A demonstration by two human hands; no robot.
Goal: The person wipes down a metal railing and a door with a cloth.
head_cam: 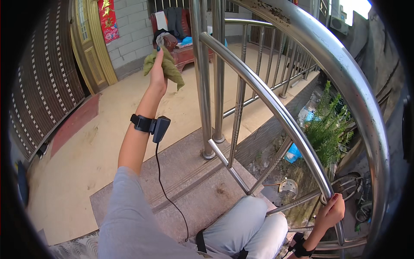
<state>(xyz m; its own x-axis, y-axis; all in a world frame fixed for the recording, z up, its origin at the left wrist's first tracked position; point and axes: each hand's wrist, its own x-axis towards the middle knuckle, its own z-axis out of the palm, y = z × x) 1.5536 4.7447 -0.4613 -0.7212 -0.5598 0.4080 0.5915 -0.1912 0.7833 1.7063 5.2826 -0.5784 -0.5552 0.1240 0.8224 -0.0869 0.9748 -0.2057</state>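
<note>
My left hand (157,76) is raised at arm's length, thumb up, holding a crumpled olive-green cloth (173,69). The cloth spreads out past both sides of the hand and does not touch the railing. Low on the right, my right hand (333,210) grips the lower curved stainless steel rail (275,105) of a stair railing. Outside that rail sweeps a thicker steel handrail (355,69), its surface flaked and stained near the top. Upright steel posts (204,97) stand ahead of me at the stair edge.
Granite steps (194,197) lie beside my knees, leading to a tiled porch floor (129,106). A reddish wooden chair (184,58) piled with clothes stands at the back. Beyond the railing, the ground drops to a yard with a green bush (326,123). A cable (166,194) hangs from my left wrist device.
</note>
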